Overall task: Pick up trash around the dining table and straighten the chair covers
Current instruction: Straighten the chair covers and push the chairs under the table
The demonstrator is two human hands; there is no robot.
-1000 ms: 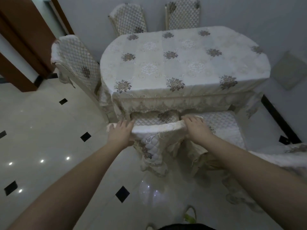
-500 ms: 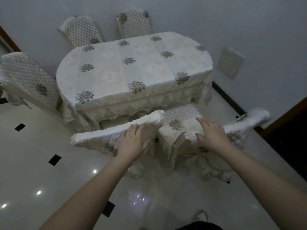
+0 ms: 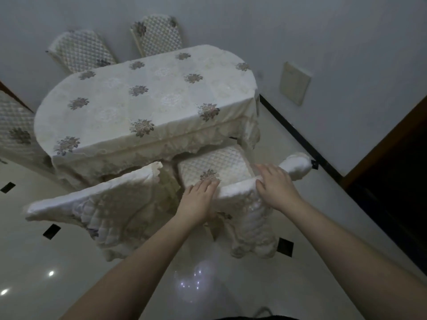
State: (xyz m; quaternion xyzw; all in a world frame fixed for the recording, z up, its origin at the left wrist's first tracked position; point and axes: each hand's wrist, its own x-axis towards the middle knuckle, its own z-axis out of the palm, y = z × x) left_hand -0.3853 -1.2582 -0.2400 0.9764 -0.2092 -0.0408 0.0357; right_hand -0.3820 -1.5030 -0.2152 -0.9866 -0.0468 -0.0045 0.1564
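Observation:
Two chairs with cream quilted covers stand side by side at the near edge of the dining table (image 3: 147, 102). Both my hands rest on the top edge of the right chair's back cover (image 3: 240, 190). My left hand (image 3: 198, 199) grips that edge at its left end, fingers over the top. My right hand (image 3: 276, 187) holds it further right, fingers curled over the rim. The right chair's seat cushion (image 3: 215, 165) shows just beyond my hands. The left chair's cover (image 3: 99, 204) hangs rumpled, untouched. No trash is visible.
Two more covered chairs (image 3: 159, 35) stand against the far wall, another (image 3: 16, 132) at the left edge. A dark doorway (image 3: 392, 172) opens on the right. A wall panel (image 3: 294, 83) sits low on the right wall. Glossy tiled floor lies around the chairs.
Both hands left the left chair's cover and shifted right onto the right chair's back cover. My view turned right with them.

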